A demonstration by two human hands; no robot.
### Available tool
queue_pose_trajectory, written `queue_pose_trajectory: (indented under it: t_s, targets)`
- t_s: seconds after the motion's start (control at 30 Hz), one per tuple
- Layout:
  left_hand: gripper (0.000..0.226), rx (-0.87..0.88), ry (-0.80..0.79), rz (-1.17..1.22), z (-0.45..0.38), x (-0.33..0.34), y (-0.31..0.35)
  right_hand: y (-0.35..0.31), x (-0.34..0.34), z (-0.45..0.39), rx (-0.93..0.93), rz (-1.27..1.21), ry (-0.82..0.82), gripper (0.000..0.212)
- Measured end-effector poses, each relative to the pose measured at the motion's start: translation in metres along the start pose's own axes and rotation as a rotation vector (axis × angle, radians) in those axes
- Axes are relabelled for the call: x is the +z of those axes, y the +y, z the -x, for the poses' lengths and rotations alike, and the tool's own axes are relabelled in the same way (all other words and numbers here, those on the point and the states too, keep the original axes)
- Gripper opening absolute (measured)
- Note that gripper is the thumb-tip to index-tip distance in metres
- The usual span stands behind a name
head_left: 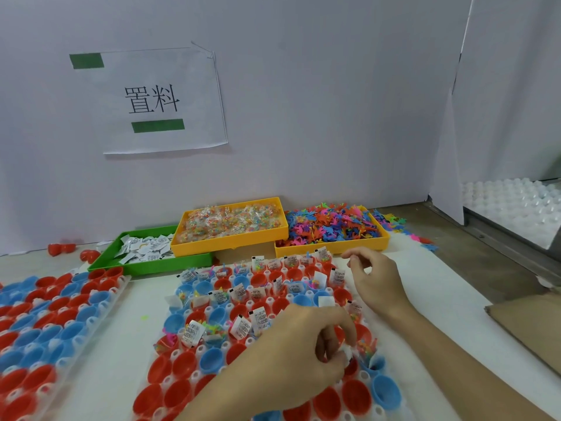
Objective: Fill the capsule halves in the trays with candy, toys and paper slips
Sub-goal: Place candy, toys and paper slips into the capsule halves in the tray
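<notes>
The left hand [306, 357] pinches a paper slip [346, 355] over the near-right capsule halves of the middle tray [182, 354]; the right hand [375, 279] hovers loosely curled, empty. Next, seemingly: drop the slip, then fill the empty near rows.

Our left hand [291, 357] covers several cups of the middle capsule tray [194, 360], and what its fingertips pinch is too blurred to name. Left of that tray, a second tray [45, 329] runs off frame.
</notes>
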State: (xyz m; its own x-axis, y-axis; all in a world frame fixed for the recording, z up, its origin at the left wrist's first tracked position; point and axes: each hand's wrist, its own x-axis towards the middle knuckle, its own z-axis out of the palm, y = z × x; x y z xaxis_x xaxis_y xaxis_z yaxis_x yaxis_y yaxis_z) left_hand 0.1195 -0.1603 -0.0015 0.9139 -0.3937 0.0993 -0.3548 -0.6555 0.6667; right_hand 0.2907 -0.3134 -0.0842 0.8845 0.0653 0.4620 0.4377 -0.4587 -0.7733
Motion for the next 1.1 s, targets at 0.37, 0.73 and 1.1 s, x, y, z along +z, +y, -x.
queue_pose_trajectory:
  t_s: [0.37,0.73,1.1]
  targets:
    - [0.019,-0.04,-0.058,-0.069,-0.01,0.006,0.002,-0.001,-0.001,0.0,0.003,0.011,0.007,0.022]
    - [0.019,-0.026,0.002,-0.042,-0.009,0.006,-0.006,0.0,0.0,-0.001,0.008,0.024,-0.007,0.021]
    - [0.02,0.035,0.111,-0.017,-0.005,0.001,-0.02,0.001,-0.003,-0.001,0.012,-0.009,-0.004,0.022]
